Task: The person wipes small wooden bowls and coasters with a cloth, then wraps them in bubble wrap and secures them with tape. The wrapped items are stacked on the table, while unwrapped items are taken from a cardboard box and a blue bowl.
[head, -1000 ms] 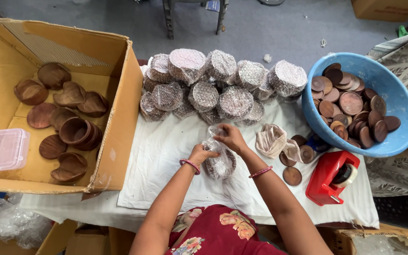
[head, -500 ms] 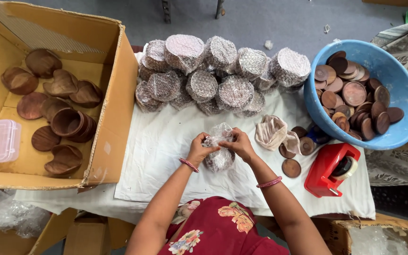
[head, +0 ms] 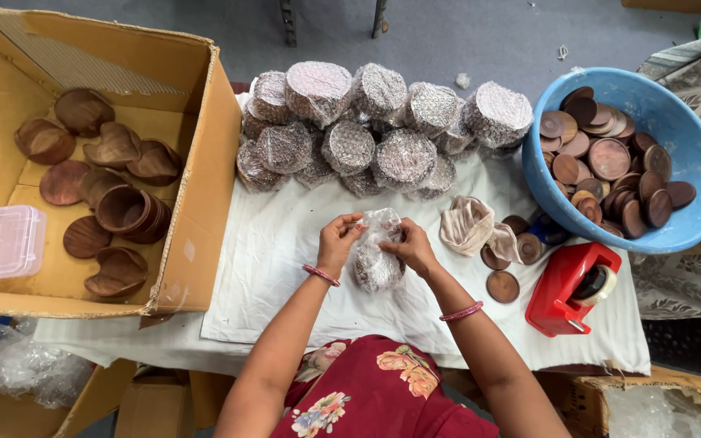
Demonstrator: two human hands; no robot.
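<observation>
Bubble-wrapped bundle (head: 378, 259), between both hands, gripped

Grey floor (head: 464, 40) up ahead of me, a few scraps on it, and dark metal legs (head: 290, 20) of some furniture at the top edge. My table wears a white cloth (head: 277, 259) — a patterned fabric (head: 691, 268) hangs on the right. Flat, even light, soft shadows — walls and windows out of sight.

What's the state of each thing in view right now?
left hand: gripping bubble-wrapped bundle
right hand: gripping it too
bubble-wrapped bundle: wrap partly loose on top
cardboard box: open, wooden bowls inside
plastic container: lid shut
blue tub: filled with wooden discs
tape dispenser: roll loaded
</observation>
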